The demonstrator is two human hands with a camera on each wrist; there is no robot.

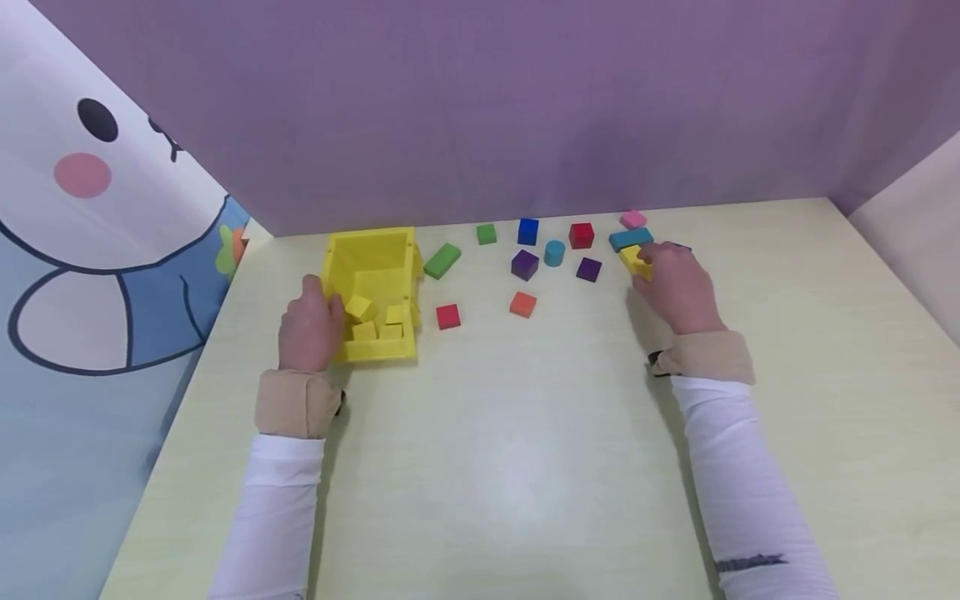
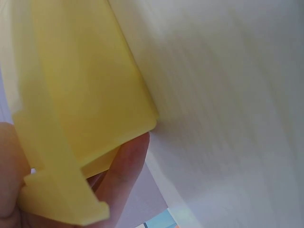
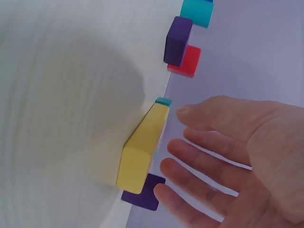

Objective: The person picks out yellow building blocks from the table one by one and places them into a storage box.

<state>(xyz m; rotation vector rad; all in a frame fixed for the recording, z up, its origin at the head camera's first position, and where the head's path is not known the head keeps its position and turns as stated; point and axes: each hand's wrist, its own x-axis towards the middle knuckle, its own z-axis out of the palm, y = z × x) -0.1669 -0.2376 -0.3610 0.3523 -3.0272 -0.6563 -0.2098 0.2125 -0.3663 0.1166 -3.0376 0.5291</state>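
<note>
My left hand (image 1: 311,325) grips the left side of a yellow bin (image 1: 381,350) with several yellow blocks (image 1: 361,308) inside. In the left wrist view, its fingers curl around the rim and corner of the bin (image 2: 90,95). Farther right, my right hand (image 1: 684,287) hovers by a long yellow block (image 1: 633,262). The right wrist view shows that hand's thumb and fingers spread and relaxed, apart from the yellow block (image 3: 140,152). Behind it lie a blue rectangular block (image 1: 631,239) and a pink block (image 1: 633,219). A purple block (image 3: 144,192) is beside the right fingertips.
Between the hands, loose blocks are scattered: green (image 1: 442,261), blue (image 1: 528,232), purple (image 1: 524,265), red (image 1: 447,317), orange (image 1: 522,304), and a blue cylinder (image 1: 554,253). A purple wall (image 1: 480,125) bounds the table's far edge.
</note>
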